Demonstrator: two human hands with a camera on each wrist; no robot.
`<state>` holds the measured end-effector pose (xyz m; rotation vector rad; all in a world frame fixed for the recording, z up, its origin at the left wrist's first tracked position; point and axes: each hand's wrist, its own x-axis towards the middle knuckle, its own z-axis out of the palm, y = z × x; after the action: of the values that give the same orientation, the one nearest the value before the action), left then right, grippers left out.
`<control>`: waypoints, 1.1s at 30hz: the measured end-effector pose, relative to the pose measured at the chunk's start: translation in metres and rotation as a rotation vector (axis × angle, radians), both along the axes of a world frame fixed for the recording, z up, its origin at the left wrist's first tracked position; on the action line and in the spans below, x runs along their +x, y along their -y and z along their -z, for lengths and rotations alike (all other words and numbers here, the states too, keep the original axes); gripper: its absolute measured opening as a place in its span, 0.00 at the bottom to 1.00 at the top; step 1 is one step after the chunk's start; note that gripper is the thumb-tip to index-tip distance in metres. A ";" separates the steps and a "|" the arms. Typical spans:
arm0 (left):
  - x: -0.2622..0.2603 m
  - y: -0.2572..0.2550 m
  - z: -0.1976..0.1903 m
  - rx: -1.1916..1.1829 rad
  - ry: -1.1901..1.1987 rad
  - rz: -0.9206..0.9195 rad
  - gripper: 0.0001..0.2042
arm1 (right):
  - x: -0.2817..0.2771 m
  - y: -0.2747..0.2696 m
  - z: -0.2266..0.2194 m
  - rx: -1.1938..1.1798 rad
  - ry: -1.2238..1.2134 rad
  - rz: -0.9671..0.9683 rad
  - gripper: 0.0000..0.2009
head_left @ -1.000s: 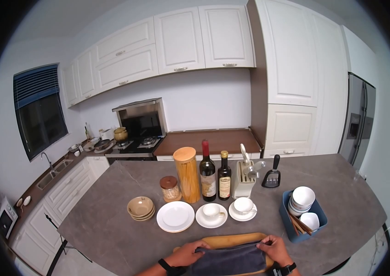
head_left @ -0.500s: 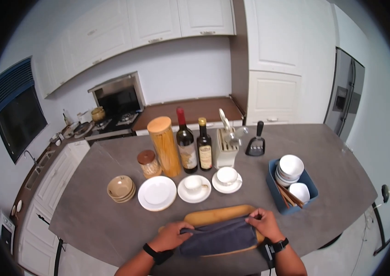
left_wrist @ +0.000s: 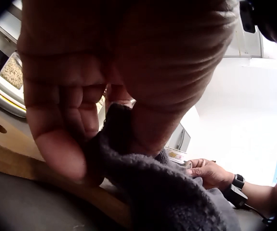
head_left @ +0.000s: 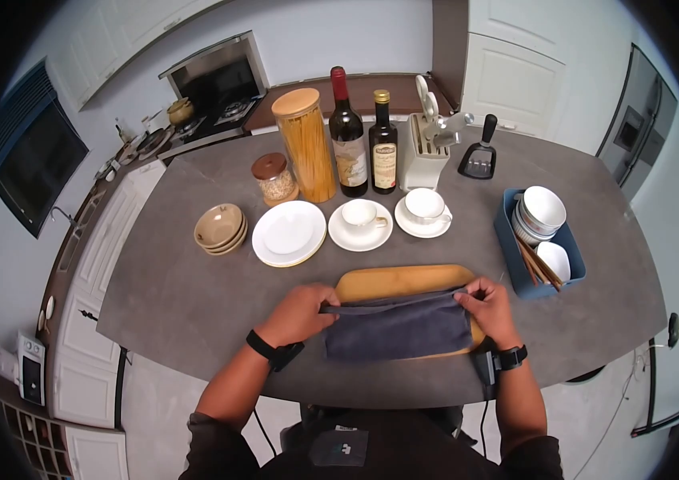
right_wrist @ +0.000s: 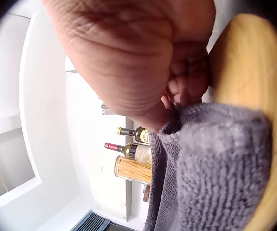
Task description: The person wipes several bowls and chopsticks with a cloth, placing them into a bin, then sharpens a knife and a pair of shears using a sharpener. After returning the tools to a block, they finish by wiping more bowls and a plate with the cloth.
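A dark grey towel (head_left: 399,330) hangs stretched between both hands, its upper edge folded over. The left hand (head_left: 301,314) pinches its left corner between thumb and fingers, as the left wrist view shows close up on the cloth (left_wrist: 162,187). At the other corner the right hand (head_left: 490,308) pinches the edge; the thick ribbed pile (right_wrist: 220,168) fills the right wrist view. Under and behind the towel lies a wooden cutting board (head_left: 403,280), mostly covered, with a hole in its handle end (left_wrist: 8,144).
Behind the board stand stacked bowls (head_left: 219,228), white plates (head_left: 289,232), two cups on saucers (head_left: 361,236), a pasta jar (head_left: 307,152), a wine bottle (head_left: 349,152) and a knife block (head_left: 423,160). A blue bin (head_left: 531,276) with bowls and chopsticks sits at right.
The head view has tilted downward, so the counter shows higher in the frame. Both hands keep their pinch on the towel's upper corners throughout.
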<state>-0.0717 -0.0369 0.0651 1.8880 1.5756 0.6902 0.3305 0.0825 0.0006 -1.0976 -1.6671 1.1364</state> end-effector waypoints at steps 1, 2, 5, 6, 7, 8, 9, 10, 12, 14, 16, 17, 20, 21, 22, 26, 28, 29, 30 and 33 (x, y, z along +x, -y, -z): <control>0.001 0.002 -0.002 -0.006 0.001 -0.002 0.10 | 0.000 0.000 0.000 0.016 0.003 0.001 0.10; 0.005 0.002 -0.006 0.018 -0.003 0.019 0.11 | 0.001 0.000 -0.001 0.035 0.007 0.008 0.10; 0.004 0.001 0.001 0.095 -0.012 0.097 0.14 | 0.002 0.000 0.000 -0.019 0.004 0.017 0.09; 0.002 0.000 0.006 0.150 -0.017 0.152 0.15 | 0.001 0.000 -0.001 -0.023 0.005 0.016 0.09; 0.002 0.001 0.007 0.147 -0.018 0.150 0.15 | 0.000 0.000 -0.002 -0.010 -0.002 0.008 0.09; 0.003 0.002 0.007 0.150 -0.003 0.135 0.15 | -0.001 0.001 -0.004 0.002 -0.010 0.000 0.09; 0.004 0.001 0.007 0.157 0.012 0.122 0.15 | -0.002 0.001 -0.006 0.000 -0.011 -0.001 0.09; 0.004 0.001 0.007 0.155 0.013 0.123 0.15 | -0.001 0.002 -0.009 -0.016 0.004 0.002 0.08; 0.004 0.003 0.003 0.078 0.045 0.072 0.15 | 0.001 0.004 -0.010 -0.036 0.018 0.007 0.08; 0.007 0.005 -0.012 -0.011 0.033 0.016 0.13 | 0.000 0.003 -0.010 0.009 0.037 -0.010 0.08; 0.004 0.006 -0.014 -0.112 0.018 -0.051 0.12 | -0.001 0.002 -0.009 -0.004 0.019 -0.011 0.08; -0.002 0.004 -0.008 -0.099 -0.024 -0.007 0.11 | 0.000 0.002 -0.007 -0.012 0.008 -0.004 0.08; -0.007 0.003 0.001 0.018 -0.054 0.046 0.11 | 0.001 0.001 -0.003 0.004 -0.011 -0.013 0.08; -0.007 0.005 0.003 0.126 -0.042 0.058 0.11 | 0.000 0.000 -0.001 -0.002 -0.015 -0.020 0.08; -0.006 0.006 0.002 0.121 -0.046 0.052 0.11 | 0.000 -0.001 0.001 0.007 -0.030 -0.016 0.08; 0.004 0.011 -0.006 0.152 0.022 -0.012 0.13 | 0.001 -0.002 0.003 0.009 -0.058 -0.015 0.08; 0.003 0.013 -0.006 0.140 0.058 -0.040 0.11 | 0.002 -0.001 0.003 -0.006 -0.053 -0.010 0.08; 0.000 0.013 -0.005 0.197 -0.016 -0.035 0.10 | 0.001 -0.001 0.002 -0.016 -0.045 -0.001 0.08; -0.002 0.013 -0.004 0.254 -0.089 -0.030 0.09 | 0.001 0.000 0.002 -0.020 -0.048 -0.001 0.08; 0.004 0.024 -0.012 0.007 0.099 -0.047 0.07 | 0.000 0.001 -0.002 -0.013 -0.039 -0.001 0.08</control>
<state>-0.0681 -0.0607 0.0766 1.7987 1.5610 0.7984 0.3308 0.0816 0.0023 -1.0767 -1.6327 1.1634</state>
